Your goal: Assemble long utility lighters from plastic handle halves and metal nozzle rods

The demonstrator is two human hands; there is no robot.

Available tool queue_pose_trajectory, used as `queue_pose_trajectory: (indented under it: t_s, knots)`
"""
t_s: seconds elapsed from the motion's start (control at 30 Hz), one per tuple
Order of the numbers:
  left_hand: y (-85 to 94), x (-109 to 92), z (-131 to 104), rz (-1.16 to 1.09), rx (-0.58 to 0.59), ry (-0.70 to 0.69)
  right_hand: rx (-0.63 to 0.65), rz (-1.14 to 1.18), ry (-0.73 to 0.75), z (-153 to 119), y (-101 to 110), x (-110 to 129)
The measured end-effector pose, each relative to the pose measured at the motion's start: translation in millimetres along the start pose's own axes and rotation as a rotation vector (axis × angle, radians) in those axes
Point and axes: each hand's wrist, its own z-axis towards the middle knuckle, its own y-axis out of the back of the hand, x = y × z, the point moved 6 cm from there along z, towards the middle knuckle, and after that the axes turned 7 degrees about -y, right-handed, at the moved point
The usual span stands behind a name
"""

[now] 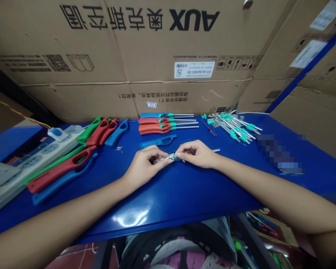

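Both my hands are closed on a lighter core point(171, 156), a piece with a clear body, a green part and a thin metal tube. My left hand point(145, 162) pinches the clear end between thumb and fingers. At the green part, the fingertips of my right hand point(198, 154) press together; the tube's tip sticks out beyond that hand. Just behind my hands lies a blue lighter shell half point(156, 142), partly covered by my left fingers. Farther back, several assembled lighters point(156, 128) in blue, red and orange lie stacked with their tubes to the right.
More lighter cores point(235, 127) lie piled at the back right beside a small screwdriver point(210, 129). Coloured shell halves point(64, 168) and a white power strip point(39, 157) occupy the left. Tiny screws point(118, 148) lie nearby. A cardboard wall point(100, 78) closes the table's back.
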Motion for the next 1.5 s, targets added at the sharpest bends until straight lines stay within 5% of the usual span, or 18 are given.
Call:
queue_pose_trajectory:
  t_s: [0.87, 1.17, 1.5]
  knots:
    - [-2.1, -1.7, 0.3, -0.008, 0.009, -0.044, 0.048, 0.020, -0.043, 0.5, -5.2, 3.3]
    - [3.2, 4.3, 4.4, -0.033, 0.005, -0.008, -0.042, 0.129, -0.108, 6.1, 11.0, -1.7]
    - [0.7, 2.6, 2.5, -0.018, 0.012, -0.046, -0.083, 0.117, -0.084, 2.3, 5.4, -2.8]
